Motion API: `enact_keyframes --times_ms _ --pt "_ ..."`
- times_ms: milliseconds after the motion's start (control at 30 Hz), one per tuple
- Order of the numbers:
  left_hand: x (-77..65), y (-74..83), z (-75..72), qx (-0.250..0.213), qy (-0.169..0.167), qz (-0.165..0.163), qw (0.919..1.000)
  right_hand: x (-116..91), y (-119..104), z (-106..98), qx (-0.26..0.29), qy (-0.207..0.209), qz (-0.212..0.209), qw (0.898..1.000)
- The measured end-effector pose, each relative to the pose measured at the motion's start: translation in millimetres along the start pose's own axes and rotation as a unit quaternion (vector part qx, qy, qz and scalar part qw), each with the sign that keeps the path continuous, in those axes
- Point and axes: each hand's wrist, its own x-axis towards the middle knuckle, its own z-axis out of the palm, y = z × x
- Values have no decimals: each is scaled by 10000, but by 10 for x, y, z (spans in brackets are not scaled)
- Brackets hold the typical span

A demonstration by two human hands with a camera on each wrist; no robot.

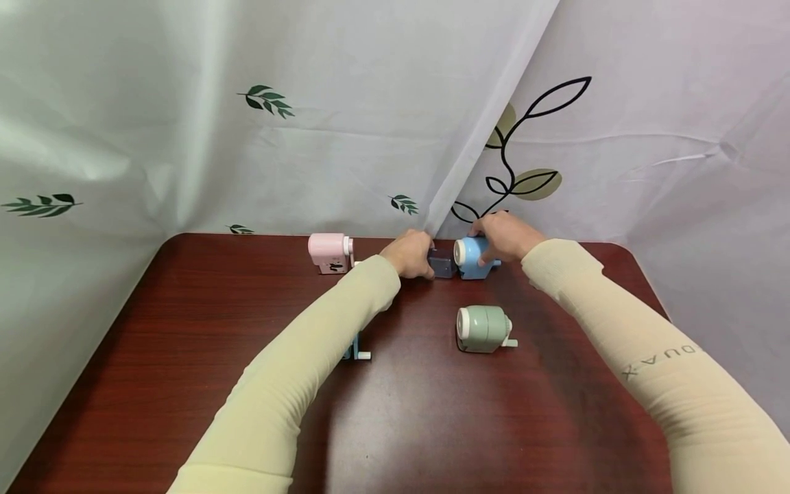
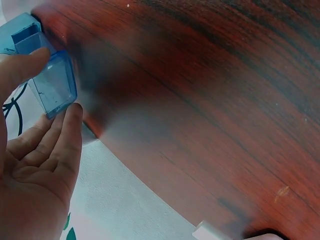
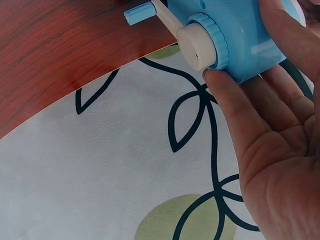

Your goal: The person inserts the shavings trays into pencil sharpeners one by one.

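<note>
At the table's back edge, a light blue crank pencil sharpener (image 1: 474, 258) stands with its round white front facing left. My right hand (image 1: 503, 234) grips it, thumb on the near side and fingers behind; the right wrist view shows its crank handle (image 3: 140, 13) and the fingers (image 3: 235, 107) around the body. A clear blue shavings drawer (image 2: 54, 85) sits at the front of the sharpener, partly out of it. My left hand (image 1: 410, 254) pinches this drawer between thumb and fingers. Whether the drawer's inner end is still inside the body is hard to tell.
A green pencil sharpener (image 1: 484, 329) stands nearer on the right. To the left, a pink sharpener (image 1: 330, 252) is by the back edge. A blue crank (image 1: 356, 353) shows beside my left sleeve, its body hidden. A white patterned curtain (image 1: 345, 151) hangs behind the reddish-brown table (image 1: 395, 425).
</note>
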Motion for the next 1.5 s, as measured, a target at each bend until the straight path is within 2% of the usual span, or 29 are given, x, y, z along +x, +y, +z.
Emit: enact_keyframes --times_ms 167,500,867,1500 --pt "7 20 10 97 -42 52 9999 4 -8 -6 1 -1 4 10000" --pt "23 57 20 1 110 119 9999 31 -4 -6 -16 79 -12 10000" --pt "58 91 35 141 147 178 9996 32 -7 -11 48 22 37 10000" --pt "128 211 49 267 35 219 9994 4 10 3 119 63 55 9999"
